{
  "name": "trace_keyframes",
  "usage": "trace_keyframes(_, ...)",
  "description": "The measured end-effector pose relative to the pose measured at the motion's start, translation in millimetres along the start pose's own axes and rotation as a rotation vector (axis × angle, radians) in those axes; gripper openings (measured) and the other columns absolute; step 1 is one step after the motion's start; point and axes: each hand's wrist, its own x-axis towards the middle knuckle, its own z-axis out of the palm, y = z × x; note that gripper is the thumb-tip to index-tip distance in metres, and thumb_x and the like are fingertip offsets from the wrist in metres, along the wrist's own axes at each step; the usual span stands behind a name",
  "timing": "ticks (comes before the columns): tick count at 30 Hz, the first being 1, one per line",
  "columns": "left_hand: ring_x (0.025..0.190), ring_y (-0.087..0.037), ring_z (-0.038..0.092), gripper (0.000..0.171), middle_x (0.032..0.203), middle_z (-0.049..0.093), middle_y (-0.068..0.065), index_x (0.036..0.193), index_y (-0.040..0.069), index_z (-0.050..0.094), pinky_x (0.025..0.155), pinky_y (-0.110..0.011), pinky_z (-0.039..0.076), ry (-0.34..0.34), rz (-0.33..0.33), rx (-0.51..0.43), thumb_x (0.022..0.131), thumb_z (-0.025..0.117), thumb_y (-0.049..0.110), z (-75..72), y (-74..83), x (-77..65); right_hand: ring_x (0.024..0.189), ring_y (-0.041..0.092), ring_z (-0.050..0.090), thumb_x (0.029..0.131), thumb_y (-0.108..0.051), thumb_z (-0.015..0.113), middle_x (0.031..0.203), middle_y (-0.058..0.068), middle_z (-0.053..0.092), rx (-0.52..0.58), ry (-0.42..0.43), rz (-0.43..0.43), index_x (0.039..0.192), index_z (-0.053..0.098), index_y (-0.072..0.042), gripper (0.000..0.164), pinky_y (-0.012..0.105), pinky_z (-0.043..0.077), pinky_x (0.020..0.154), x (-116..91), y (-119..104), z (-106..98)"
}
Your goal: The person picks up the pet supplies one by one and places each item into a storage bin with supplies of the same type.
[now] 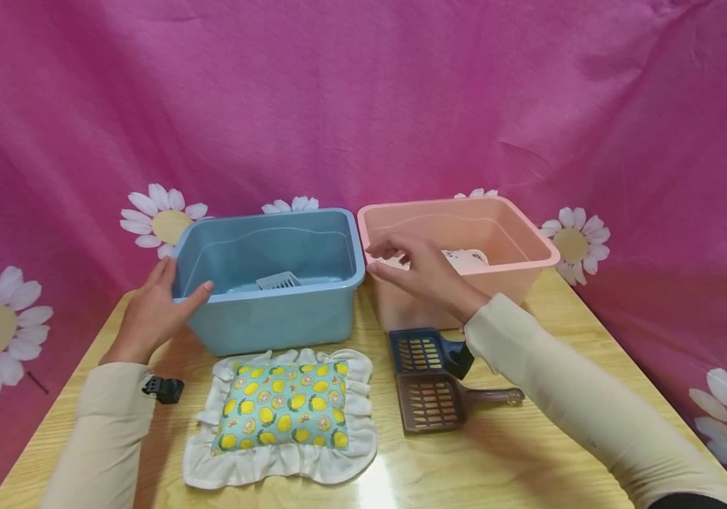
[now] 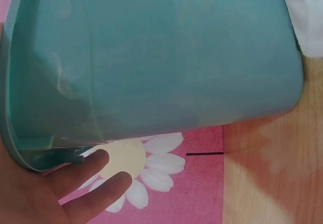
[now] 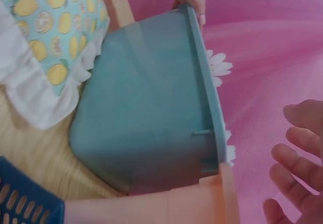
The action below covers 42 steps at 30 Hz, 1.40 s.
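My left hand (image 1: 153, 311) holds the left front corner of a blue plastic tub (image 1: 270, 322), its thumb at the front rim. In the left wrist view, two fingers (image 2: 103, 196) extend below the tub's rim. A pale slotted scoop (image 1: 278, 281) lies inside this tub. Raised above the front left rim of a pink tub (image 1: 535, 263), my right hand (image 1: 427, 272) has loosely bent fingers and holds nothing. White patterned things (image 1: 465, 259) lie inside the pink tub, partly hidden by that hand.
A lemon-print cushion (image 1: 283, 406) with white ruffles lies before the blue tub. Near the pink tub are a dark blue slotted scoop (image 1: 420, 353) and a brown one (image 1: 429, 403) on the wooden table (image 1: 528, 466). A pink flowered cloth (image 1: 363, 106) hangs behind.
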Motion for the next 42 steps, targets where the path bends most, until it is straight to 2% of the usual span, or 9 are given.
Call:
trace_keyframes(3, 0.134, -0.055, 0.026, 0.099, 0.159, 0.006, -0.022, 0.154, 0.004, 0.001, 0.095, -0.072, 0.033, -0.009, -0.007, -0.001, 0.090, 0.046, 0.065, 1.1, 0.3, 0.4, 0.098, 0.019, 0.058, 0.089, -0.021, 0.070, 0.106, 0.003, 0.068, -0.012, 0.006, -0.010, 0.111, 0.069, -0.006, 0.027, 0.042, 0.049, 0.082, -7.8, 3.8, -2.3)
trace_keyframes(10, 0.133, -0.055, 0.027, 0.098, 0.159, 0.006, -0.021, 0.154, 0.006, 0.001, 0.093, -0.072, 0.034, -0.006, -0.009, -0.010, 0.090, 0.047, 0.064, 3.8, -1.5, 1.6, 0.099, 0.015, 0.059, 0.088, -0.023, 0.072, 0.106, -0.002, 0.068, -0.001, 0.021, 0.012, 0.109, 0.069, -0.010, 0.024, 0.037, 0.052, 0.082, -26.4, 7.8, -7.3)
trace_keyframes(15, 0.134, -0.054, 0.026, 0.099, 0.160, 0.006, -0.021, 0.154, 0.006, 0.001, 0.094, -0.072, 0.034, -0.009, -0.006, -0.017, 0.090, 0.047, 0.064, 5.1, -1.2, 2.4, 0.098, 0.016, 0.059, 0.088, -0.022, 0.072, 0.106, 0.000, 0.068, 0.021, 0.033, 0.031, 0.108, 0.069, -0.009, 0.024, 0.038, 0.051, 0.082, -41.8, 12.2, -12.2)
trace_keyframes(23, 0.134, -0.054, 0.028, 0.098, 0.160, 0.007, -0.020, 0.154, 0.007, 0.000, 0.095, -0.072, 0.034, -0.004, -0.007, -0.010, 0.090, 0.047, 0.065, 4.9, -0.8, 3.9, 0.097, 0.015, 0.060, 0.090, -0.024, 0.070, 0.109, 0.005, 0.068, 0.008, -0.003, 0.081, 0.113, 0.068, -0.010, 0.028, 0.040, 0.050, 0.082, -66.8, 22.1, -15.9)
trace_keyframes(27, 0.133, -0.054, 0.029, 0.099, 0.160, 0.007, -0.021, 0.154, 0.006, 0.000, 0.093, -0.071, 0.035, -0.010, -0.012, -0.014, 0.090, 0.047, 0.065, 4.9, -1.4, 2.2, 0.095, 0.017, 0.061, 0.089, -0.020, 0.071, 0.107, 0.007, 0.069, 0.012, 0.005, 0.074, 0.111, 0.068, -0.008, 0.025, 0.040, 0.052, 0.080, -77.7, 28.9, -14.9)
trace_keyframes(32, 0.132, -0.054, 0.030, 0.098, 0.159, 0.009, -0.021, 0.155, 0.006, 0.001, 0.093, -0.072, 0.036, -0.004, -0.009, -0.012, 0.090, 0.047, 0.064, 3.6, -1.3, 0.3, 0.094, 0.018, 0.062, 0.088, -0.014, 0.071, 0.105, 0.006, 0.070, 0.014, 0.025, 0.061, 0.111, 0.068, -0.007, 0.024, 0.037, 0.053, 0.078, -88.0, 35.0, -15.2)
trace_keyframes(37, 0.132, -0.054, 0.030, 0.097, 0.159, 0.010, -0.021, 0.155, 0.006, 0.002, 0.093, -0.072, 0.035, 0.004, -0.015, -0.006, 0.090, 0.047, 0.064, 1.7, -1.0, -0.2, 0.093, 0.016, 0.061, 0.089, -0.018, 0.071, 0.105, 0.002, 0.069, 0.007, 0.024, 0.097, 0.111, 0.067, -0.010, 0.023, 0.036, 0.053, 0.077, -97.6, 39.6, -15.6)
trace_keyframes(42, 0.133, -0.054, 0.028, 0.098, 0.159, 0.009, -0.021, 0.155, 0.006, 0.002, 0.095, -0.072, 0.034, 0.006, -0.020, -0.005, 0.090, 0.047, 0.064, 1.6, -0.3, 0.6, 0.093, 0.015, 0.061, 0.089, -0.019, 0.070, 0.108, 0.004, 0.068, 0.003, 0.025, 0.119, 0.112, 0.067, -0.011, 0.024, 0.034, 0.053, 0.077, -105.7, 45.4, -15.1)
